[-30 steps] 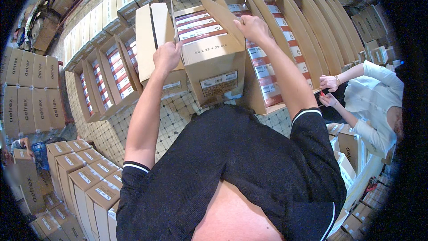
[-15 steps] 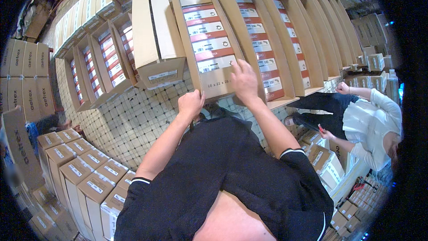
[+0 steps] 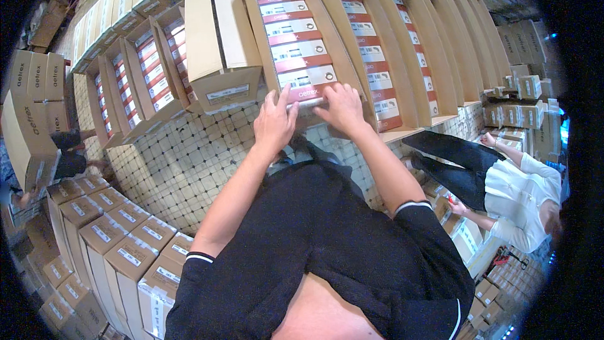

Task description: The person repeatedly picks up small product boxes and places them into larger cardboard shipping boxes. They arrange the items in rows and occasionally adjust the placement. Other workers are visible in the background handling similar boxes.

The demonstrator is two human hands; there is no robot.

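Note:
A long open carton [image 3: 255, 44] in front of me holds a row of white-and-red shoeboxes [image 3: 296, 50]. At its near end, the red edge of the nearest shoebox [image 3: 308, 92] shows between my hands. My left hand [image 3: 274, 121] is at its left corner, index finger reaching over the top and thumb at the near side. Curled over the right corner is my right hand [image 3: 341, 108], its thumb pointing toward the left one. Both hands look closed on that shoebox, though the fingertips are partly hidden. The carton's near flap is not visible.
A closed tall carton [image 3: 220, 31] stands left of the open one. More open cartons [image 3: 377, 56] with shoeboxes line up to the right. Stacked sealed cartons [image 3: 132, 245] sit at lower left. One person [image 3: 519, 189] stands at right; another's arm [image 3: 69, 141] shows at left.
The near flap that covered the carton's end is out of sight, and the nearest shoebox's red edge shows. My left hand has moved up onto the corner; my right hand has come down.

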